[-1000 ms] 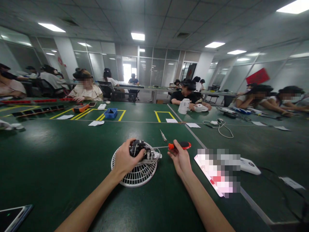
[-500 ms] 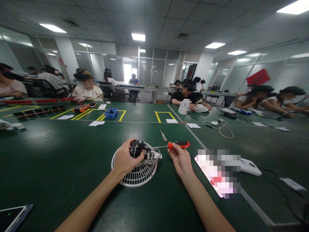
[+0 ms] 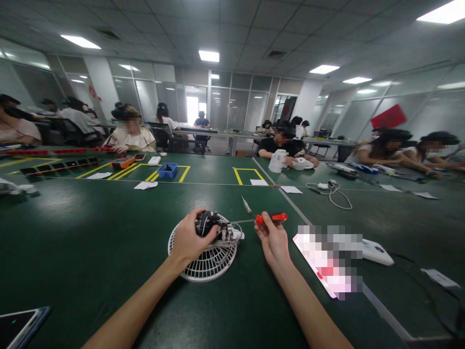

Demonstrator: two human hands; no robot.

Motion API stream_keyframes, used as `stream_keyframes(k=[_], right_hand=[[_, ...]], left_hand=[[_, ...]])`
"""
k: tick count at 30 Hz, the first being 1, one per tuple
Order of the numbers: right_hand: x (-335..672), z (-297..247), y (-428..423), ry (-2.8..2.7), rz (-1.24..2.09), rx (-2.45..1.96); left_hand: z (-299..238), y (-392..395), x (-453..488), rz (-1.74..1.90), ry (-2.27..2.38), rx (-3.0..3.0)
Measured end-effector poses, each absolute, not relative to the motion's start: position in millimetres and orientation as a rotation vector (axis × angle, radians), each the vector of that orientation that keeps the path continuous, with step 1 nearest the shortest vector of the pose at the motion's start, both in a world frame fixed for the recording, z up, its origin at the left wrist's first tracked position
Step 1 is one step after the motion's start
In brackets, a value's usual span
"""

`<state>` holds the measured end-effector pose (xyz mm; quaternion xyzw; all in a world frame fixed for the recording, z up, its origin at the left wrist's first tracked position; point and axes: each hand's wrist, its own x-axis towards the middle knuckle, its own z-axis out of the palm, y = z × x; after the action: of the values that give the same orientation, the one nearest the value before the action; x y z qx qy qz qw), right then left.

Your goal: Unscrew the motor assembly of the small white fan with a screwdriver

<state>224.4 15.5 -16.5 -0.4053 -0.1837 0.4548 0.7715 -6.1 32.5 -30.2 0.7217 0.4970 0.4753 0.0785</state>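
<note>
A white round fan grille (image 3: 204, 259) lies flat on the green table (image 3: 90, 232) in front of me. On it sits a black motor block (image 3: 206, 224) with wires and a white connector. My left hand (image 3: 189, 238) is closed round that motor block. My right hand (image 3: 273, 241) pinches the handle of a red and black screwdriver (image 3: 271, 218), whose thin shaft points left to the motor. A loose metal bit (image 3: 246, 204) lies just beyond the two hands.
A white flat device (image 3: 376, 251) and a blurred card lie to the right, a phone (image 3: 18, 325) at the near left. Farther off are a blue tray (image 3: 167, 170), paper slips, a white cable (image 3: 329, 191) and several seated people along the far edge.
The screwdriver handle has turned a little in my right fingers and now shows mostly red. Both hands stay where they were.
</note>
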Motion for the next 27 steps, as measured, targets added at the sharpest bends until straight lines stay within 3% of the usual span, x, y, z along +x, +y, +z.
stream_keyframes(k=[27], right_hand=[[219.2, -18.5, 15.0, -0.399, 0.968, -0.908]], left_hand=[[-27.5, 32.3, -4.8, 1.404, 1.505, 2.081]])
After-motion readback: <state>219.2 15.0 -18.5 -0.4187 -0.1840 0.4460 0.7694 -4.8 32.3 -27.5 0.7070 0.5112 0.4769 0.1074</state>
